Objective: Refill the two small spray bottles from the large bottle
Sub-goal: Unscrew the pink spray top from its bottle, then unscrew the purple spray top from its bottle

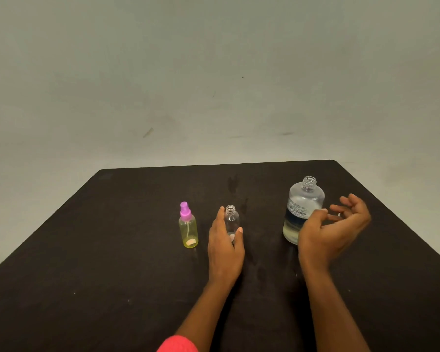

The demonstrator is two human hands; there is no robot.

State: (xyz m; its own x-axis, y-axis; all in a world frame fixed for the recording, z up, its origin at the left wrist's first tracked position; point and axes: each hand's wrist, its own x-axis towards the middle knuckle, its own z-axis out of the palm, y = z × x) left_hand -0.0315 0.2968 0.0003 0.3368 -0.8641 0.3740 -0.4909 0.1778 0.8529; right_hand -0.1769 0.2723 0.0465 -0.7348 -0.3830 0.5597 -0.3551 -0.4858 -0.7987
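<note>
A small clear spray bottle (231,219) stands uncapped near the middle of the black table (112,250). My left hand (225,245) holds it, fingers on its left side and thumb on its right. To its left a small yellow spray bottle (188,232) stands upright with a pink spray cap on. At the right stands the large clear bottle (304,201), uncapped, labelled, about a third full of liquid. My right hand (333,232) hovers at its right side, fingers loosely spread, thumb overlapping the bottle's lower edge. I cannot tell whether it touches.
A plain pale wall rises behind the table's far edge. Faint wet-looking marks (235,186) lie on the table behind the clear bottle. No caps for the open bottles are in view. A red sleeve (178,344) shows at the bottom.
</note>
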